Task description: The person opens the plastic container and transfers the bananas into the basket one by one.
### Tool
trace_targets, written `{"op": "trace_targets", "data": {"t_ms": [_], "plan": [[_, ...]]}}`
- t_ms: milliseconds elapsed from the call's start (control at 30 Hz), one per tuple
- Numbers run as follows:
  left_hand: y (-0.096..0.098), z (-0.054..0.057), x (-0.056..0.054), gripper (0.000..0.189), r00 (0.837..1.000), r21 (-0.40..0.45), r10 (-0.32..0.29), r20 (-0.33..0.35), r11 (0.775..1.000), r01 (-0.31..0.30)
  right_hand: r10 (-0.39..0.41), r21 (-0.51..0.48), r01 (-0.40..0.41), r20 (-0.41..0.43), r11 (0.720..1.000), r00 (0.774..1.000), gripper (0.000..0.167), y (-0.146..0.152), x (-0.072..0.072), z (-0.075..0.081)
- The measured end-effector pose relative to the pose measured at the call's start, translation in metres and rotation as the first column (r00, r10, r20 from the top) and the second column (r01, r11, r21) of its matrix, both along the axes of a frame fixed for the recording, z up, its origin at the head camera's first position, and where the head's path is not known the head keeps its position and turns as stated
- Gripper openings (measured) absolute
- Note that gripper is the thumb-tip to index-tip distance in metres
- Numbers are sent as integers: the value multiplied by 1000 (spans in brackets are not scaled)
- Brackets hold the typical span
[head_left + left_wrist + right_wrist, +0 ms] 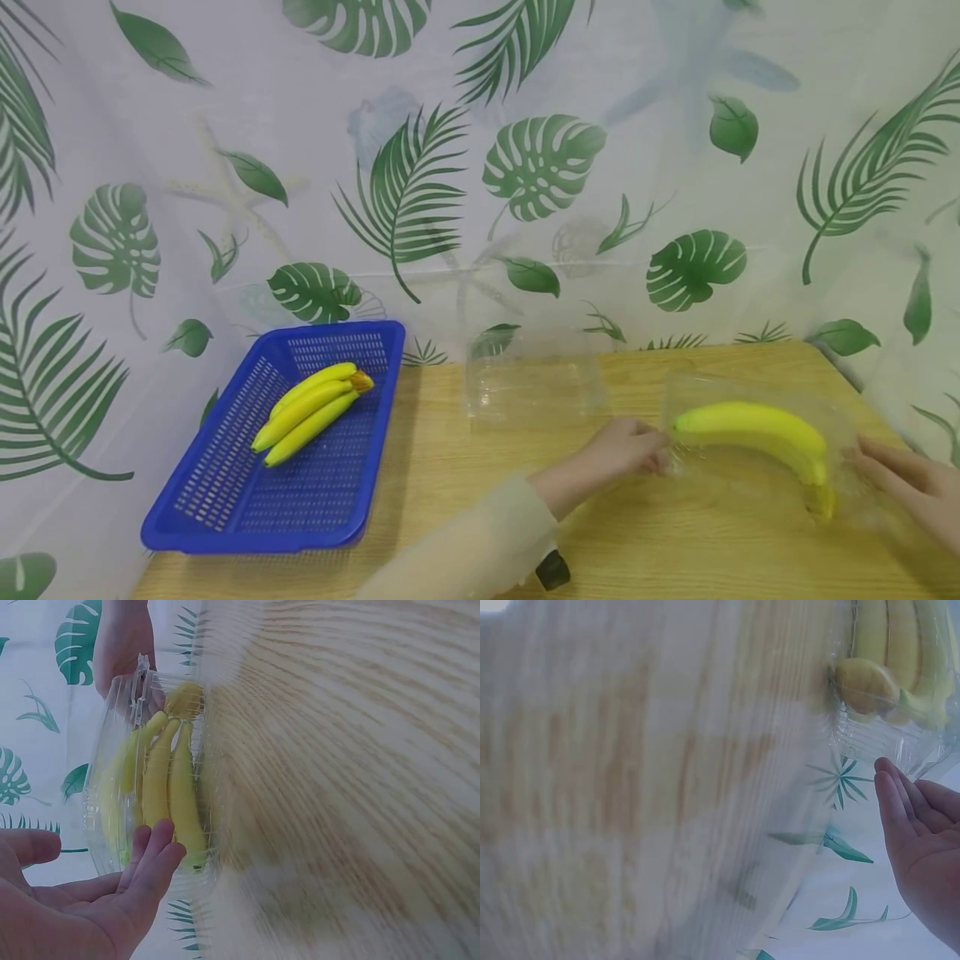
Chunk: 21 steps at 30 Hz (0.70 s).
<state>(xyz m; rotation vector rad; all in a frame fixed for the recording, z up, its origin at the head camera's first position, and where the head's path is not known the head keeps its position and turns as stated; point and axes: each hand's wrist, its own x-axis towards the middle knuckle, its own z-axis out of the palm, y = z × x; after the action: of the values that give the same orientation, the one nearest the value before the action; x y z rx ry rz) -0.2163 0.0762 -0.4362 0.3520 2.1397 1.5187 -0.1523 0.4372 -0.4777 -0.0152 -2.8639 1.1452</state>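
Note:
A clear plastic clamshell box [738, 479] on the right of the table has a bunch of yellow bananas [750, 421] inside. Its lid looks down over the fruit, and the left wrist view shows several bananas [157, 772] through the plastic. At the box's left end is my left hand [633, 446]; in the left wrist view its fingers [154, 874] stretch along the box wall, the thumb held apart. My right hand [907, 479] is at the opposite end, and in the right wrist view its fairly straight fingertips [889, 776] are right at the plastic edge.
A blue plastic basket [348, 521] on the left contains another banana bunch [315, 408]. Behind my left hand, toward the back of the wooden table [442, 467], stands another clear plastic box [532, 383]. A leaf-patterned curtain [450, 192] hangs behind the table.

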Motion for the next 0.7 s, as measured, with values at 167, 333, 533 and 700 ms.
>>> {"op": "trace_targets", "data": {"t_ms": [167, 333, 533, 700], "plan": [[-8, 0, 4, 36, 999, 43, -21, 30, 999, 19, 17, -1, -17, 43, 1000, 999, 70, -1, 2, -2], [-17, -1, 8, 41, 997, 97, -43, 68, 995, 37, 17, -7, -16, 75, 1000, 997, 71, -5, 4, -5], [-32, -3, 14, 46, 994, 110, -77, 77, 992, 69, 31, 15, -33, 129, 999, 991, 69, -18, 4, 2], [-43, -6, 18, 47, 995, 115, -64, 81, 992, 55, 30, 77, -43, 162, 996, 986, 71, -27, 6, 8]]}}
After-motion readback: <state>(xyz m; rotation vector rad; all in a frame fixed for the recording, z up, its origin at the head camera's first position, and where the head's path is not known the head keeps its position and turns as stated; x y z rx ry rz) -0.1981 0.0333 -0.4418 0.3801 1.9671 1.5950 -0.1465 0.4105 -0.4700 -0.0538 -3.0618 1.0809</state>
